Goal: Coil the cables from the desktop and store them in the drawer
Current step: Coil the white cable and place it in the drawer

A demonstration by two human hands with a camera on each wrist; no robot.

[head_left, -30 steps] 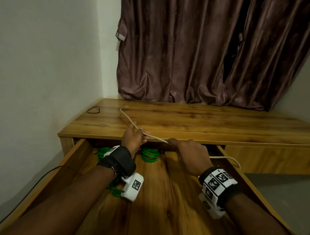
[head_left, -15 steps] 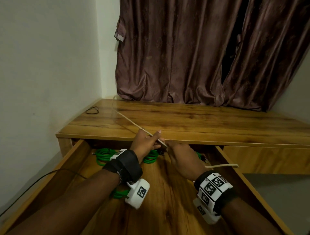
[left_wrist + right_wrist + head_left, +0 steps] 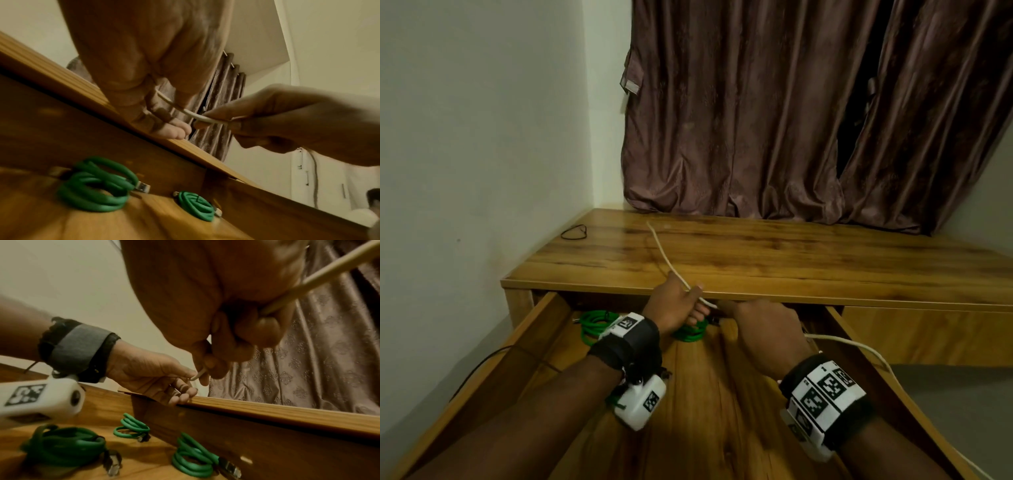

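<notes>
white cable (image 3: 666, 260) pinched in both hands (image 3: 674, 305) (image 3: 765, 329), three green coils (image 3: 63, 446) in one drawer (image 3: 702, 394)

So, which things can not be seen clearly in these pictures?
- White cable: its near end leaves the head view at the bottom right edge, so its length is unknown.
- Right hand fingers: hidden by its own back in the head view.
- Green coils: partly covered by the left hand and wrist; plugs blurred in the wrist views.
- Black loop on the desk: too small to identify.
</notes>
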